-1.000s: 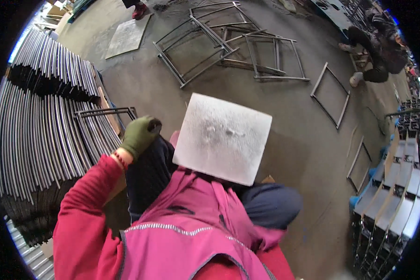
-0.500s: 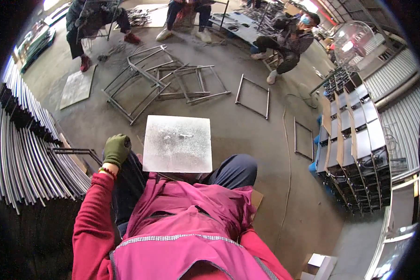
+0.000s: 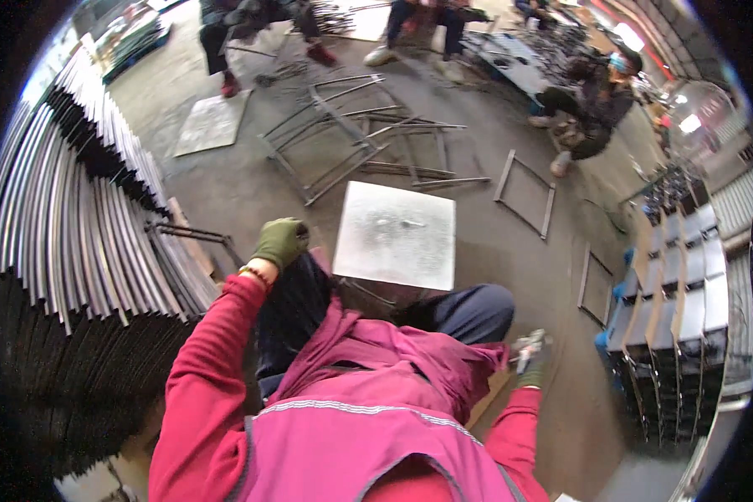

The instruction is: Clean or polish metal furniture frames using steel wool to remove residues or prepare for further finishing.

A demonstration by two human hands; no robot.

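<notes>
We are resting our gloved left hand, loosely curled and empty, beside the square steel plate at our knees, while our right hand, its grip unreadable, risks snagging the stacked tubes nearby.

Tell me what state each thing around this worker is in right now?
Left hand: gloved green, closed, resting by the knee.
Right hand: gloved, low at the side, grip unclear.
Square metal plate: lying flat before the knees, scuffed.
Metal frames: welded, scattered on the floor.
Curved metal strips: stacked in a pile, left.
</notes>
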